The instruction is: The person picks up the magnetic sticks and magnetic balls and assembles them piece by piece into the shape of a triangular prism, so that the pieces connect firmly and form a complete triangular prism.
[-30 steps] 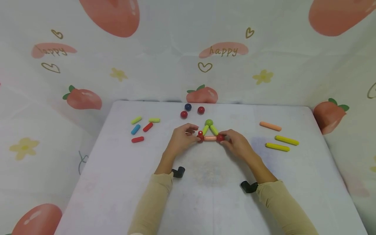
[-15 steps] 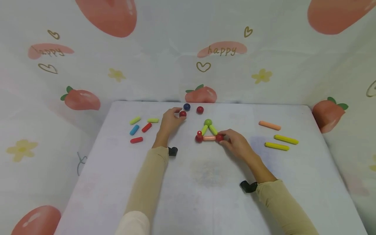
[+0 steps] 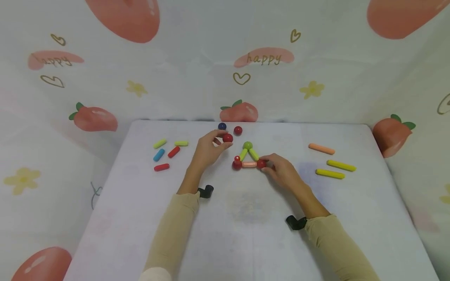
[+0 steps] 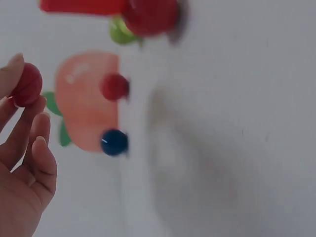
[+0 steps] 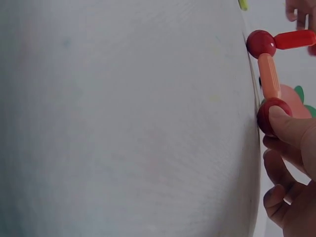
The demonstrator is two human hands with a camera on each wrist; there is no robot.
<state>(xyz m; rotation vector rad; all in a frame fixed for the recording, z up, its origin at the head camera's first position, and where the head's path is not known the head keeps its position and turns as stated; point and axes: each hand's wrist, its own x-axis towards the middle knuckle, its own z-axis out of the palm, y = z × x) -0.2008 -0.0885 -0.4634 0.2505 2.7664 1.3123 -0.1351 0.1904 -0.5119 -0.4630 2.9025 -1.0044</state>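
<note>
Between thumb and fingers my left hand pinches a red ball, lifted off the table in the left wrist view. My right hand grips another red ball, the right corner of a flat triangle on the table. The triangle's far corner is a green ball, joined by two lime rods to the near corners. An orange rod links the gripped ball to the left corner's red ball. From that left ball a short red rod stands upright.
Behind my left hand lie a blue ball and a loose red ball. Several short rods in lime, blue and red lie at left. Longer rods, one orange and two yellow, lie at right.
My left hand has left the triangle's left corner, reached back left to a loose red ball, and lifted it rightward. My right hand stays on the right corner ball.
</note>
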